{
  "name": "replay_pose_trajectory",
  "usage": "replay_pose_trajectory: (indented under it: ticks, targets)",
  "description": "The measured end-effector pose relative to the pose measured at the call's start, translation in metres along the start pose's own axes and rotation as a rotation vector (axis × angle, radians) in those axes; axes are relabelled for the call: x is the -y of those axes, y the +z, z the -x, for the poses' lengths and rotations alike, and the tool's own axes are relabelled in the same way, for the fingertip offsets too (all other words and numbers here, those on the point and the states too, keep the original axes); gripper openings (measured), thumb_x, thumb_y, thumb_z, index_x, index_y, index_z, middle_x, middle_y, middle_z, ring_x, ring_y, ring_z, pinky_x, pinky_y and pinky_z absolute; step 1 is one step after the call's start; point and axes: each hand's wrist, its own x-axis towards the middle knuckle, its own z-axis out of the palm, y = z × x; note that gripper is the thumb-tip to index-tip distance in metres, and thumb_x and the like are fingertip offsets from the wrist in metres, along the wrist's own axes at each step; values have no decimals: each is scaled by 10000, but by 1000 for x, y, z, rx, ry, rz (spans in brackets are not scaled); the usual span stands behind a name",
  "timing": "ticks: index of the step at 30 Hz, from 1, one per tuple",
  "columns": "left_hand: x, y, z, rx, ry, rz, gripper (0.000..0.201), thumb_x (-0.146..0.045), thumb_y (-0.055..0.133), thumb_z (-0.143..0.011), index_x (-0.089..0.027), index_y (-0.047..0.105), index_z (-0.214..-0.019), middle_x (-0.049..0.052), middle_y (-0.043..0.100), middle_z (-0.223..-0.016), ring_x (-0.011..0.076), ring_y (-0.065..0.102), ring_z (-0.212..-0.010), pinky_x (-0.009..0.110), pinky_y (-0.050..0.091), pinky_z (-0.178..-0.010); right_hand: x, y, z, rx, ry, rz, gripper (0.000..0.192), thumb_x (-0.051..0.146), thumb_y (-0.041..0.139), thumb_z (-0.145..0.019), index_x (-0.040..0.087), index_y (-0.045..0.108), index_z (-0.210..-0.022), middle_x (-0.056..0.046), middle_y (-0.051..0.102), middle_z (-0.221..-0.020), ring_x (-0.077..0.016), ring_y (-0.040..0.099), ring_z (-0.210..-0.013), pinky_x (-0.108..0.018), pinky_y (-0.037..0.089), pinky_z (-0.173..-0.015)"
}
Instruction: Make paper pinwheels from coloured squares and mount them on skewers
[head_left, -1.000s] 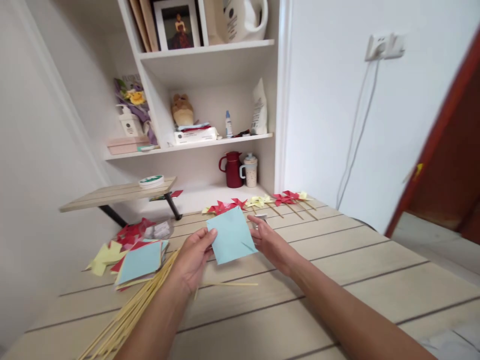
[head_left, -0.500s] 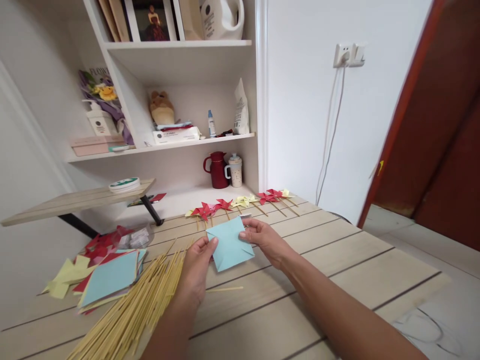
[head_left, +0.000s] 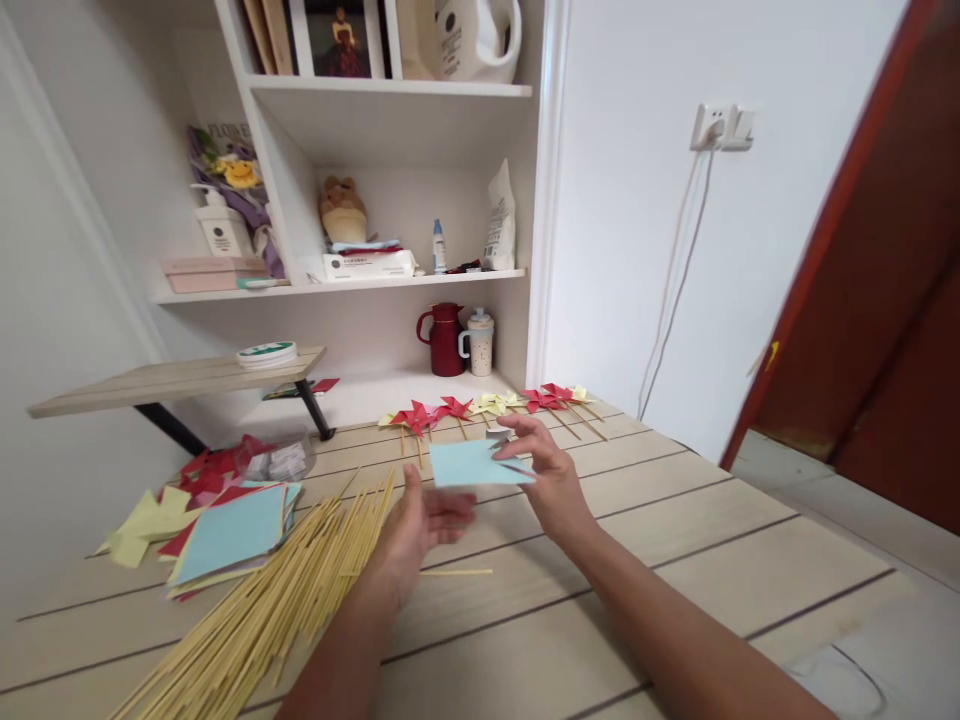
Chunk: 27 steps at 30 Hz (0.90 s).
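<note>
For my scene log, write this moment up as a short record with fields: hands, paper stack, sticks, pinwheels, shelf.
Right hand: holds a blue paper by its right side, above the table
Left hand: open, fingers blurred, below the blue paper; contact cannot be told
Paper stack: left of the sticks, blue on top
Sticks: loose heap, left of the left hand
Pinwheels: mostly red and pale yellow, in a row toward the table's far side
Shelf: red jug beside a lidded cup
</note>
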Motion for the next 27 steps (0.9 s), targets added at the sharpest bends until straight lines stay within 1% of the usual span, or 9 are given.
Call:
replay_pose_trajectory:
  ticks: [2,4,8,10,13,15,20,23,27]
  targets:
    - [1,4,1,101,-53,163,800,-828,355,-781,-173,740,-1033,154,735,-1089,285,665,-987,404,501,-847,2,1,3,102,-88,79,46,321,721,-811,310,760,-789,-42,541,-1298,-288,479,-1258,-461,383,-1071]
    - [1,6,2,159,-63,245,803,-823,386,-773,-181,708,-1132,137,726,-1131,276,651,-1030,388,500,-870,3,3,5,158,-110,139,81,338,699,-835,319,767,-793,-40,511,-1328,-296,463,-1278,-475,390,-1080]
    - [-1,5,3,193,-36,332,719,-753,438,-820,-175,691,-1165,127,710,-1175,274,626,-1078,387,499,-892,-1,3,4,173,-110,170,96,345,685,-851,317,763,-803,-49,499,-1306,-294,473,-1269,-479,406,-1079]
    - [0,4,3,188,0,350,540,-610,545,-866,-181,689,-1162,114,701,-1197,261,616,-1093,391,496,-909,-3,3,3,174,-116,167,103,339,679,-858,312,761,-803,-53,499,-1285,-286,483,-1254,-471,416,-1072]
    - [5,4,3,200,38,357,314,-360,668,-865,-161,707,-1105,112,721,-1147,246,635,-1056,403,481,-952,-6,2,2,187,-112,166,112,324,673,-863,300,758,-793,-57,499,-1266,-280,499,-1232,-451,452,-1035]
    - [8,5,2,207,50,380,287,-303,676,-863,-165,704,-1113,109,730,-1124,248,646,-1049,433,467,-984,-8,3,2,195,-121,174,110,310,665,-869,303,760,-813,-59,506,-1252,-275,505,-1224,-448,457,-1030]
    - [10,6,0,192,82,430,301,-275,655,-886,-208,674,-1179,88,720,-1170,252,637,-1094,494,446,-1012,-12,3,2,159,-151,199,175,315,590,-914,310,748,-990,-79,544,-1222,-268,527,-1186,-475,440,-1031]
    - [9,7,0,193,100,451,330,-268,638,-899,-214,647,-1224,92,719,-1177,249,637,-1103,501,428,-1033,-13,2,1,125,-73,144,181,332,594,-913,289,727,-1029,-79,606,-1125,-261,563,-1119,-451,456,-981]
    - [6,9,2,185,118,474,339,-282,620,-913,-207,633,-1243,102,702,-1217,267,608,-1162,528,424,-1039,-9,3,2,81,152,-65,278,381,621,-898,288,634,-1160,-48,671,-970,-223,620,-924,-379,504,-818]
